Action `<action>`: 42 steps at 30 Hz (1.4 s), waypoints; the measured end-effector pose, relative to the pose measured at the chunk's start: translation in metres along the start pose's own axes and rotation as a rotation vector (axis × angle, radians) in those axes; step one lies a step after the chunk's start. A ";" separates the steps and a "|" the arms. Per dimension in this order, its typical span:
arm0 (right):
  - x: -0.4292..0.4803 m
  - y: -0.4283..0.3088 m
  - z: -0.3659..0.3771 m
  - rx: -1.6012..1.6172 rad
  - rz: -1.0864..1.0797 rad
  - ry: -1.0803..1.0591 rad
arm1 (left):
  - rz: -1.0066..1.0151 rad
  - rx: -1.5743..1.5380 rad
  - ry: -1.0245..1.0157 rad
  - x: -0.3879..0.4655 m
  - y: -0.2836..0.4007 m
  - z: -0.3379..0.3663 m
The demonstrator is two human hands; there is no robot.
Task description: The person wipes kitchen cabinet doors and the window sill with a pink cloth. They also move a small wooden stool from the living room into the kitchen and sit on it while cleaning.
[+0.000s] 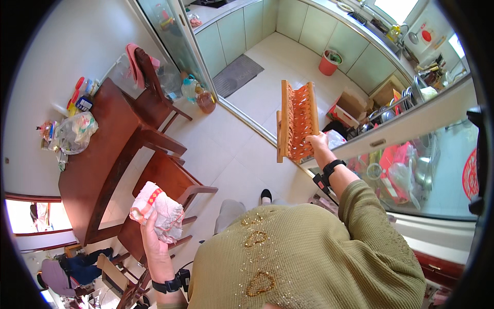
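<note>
My right hand [319, 145] grips the near right edge of a small folding stool [299, 119] with a wooden frame and an orange woven seat. The stool is held up in the air, out in front of me. At the left, my left hand [154, 231] holds a folded white and pink cloth [160, 210] with a red and yellow band; the thumb lies over it and the other fingers are mostly hidden beneath. The cloth is above a reddish-brown wooden chair [166, 174].
A wooden table [104, 127] bearing plastic bags and jars stands at the left. Large bottles [205, 101] stand on the floor by the sliding door track. Beyond are a red bin [330, 63], a cardboard box [349, 108] and a grey mat [239, 75]. Another person [60, 274] is at lower left.
</note>
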State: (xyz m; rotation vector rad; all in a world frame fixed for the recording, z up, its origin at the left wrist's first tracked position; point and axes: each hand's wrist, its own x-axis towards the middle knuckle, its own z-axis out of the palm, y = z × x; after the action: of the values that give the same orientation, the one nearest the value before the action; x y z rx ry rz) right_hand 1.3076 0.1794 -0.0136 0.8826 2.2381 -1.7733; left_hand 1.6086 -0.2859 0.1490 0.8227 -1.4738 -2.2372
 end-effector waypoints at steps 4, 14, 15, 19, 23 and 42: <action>0.043 -0.019 0.010 0.065 -0.015 0.040 | -0.012 -0.012 -0.005 0.024 -0.001 0.024; 0.132 -0.076 0.012 0.011 -0.022 0.093 | -0.074 -0.069 -0.110 0.188 -0.002 0.103; 0.143 -0.083 0.010 -0.004 -0.028 0.098 | -0.102 -0.070 -0.090 0.212 -0.002 0.114; 0.170 -0.118 0.000 -0.011 -0.002 0.163 | -0.123 -0.081 -0.107 0.286 0.008 0.156; 0.188 -0.153 -0.015 -0.060 -0.003 0.200 | -0.201 -0.032 -0.204 0.350 0.029 0.204; 0.345 -0.152 -0.015 -0.178 0.213 0.355 | -0.197 0.229 -0.472 0.600 0.058 0.473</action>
State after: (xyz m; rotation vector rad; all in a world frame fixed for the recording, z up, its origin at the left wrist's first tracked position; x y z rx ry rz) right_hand 0.9497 0.2949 -0.0415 1.4267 2.3483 -1.3895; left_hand 0.8428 -0.3092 0.1734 0.5393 -1.9649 -2.5674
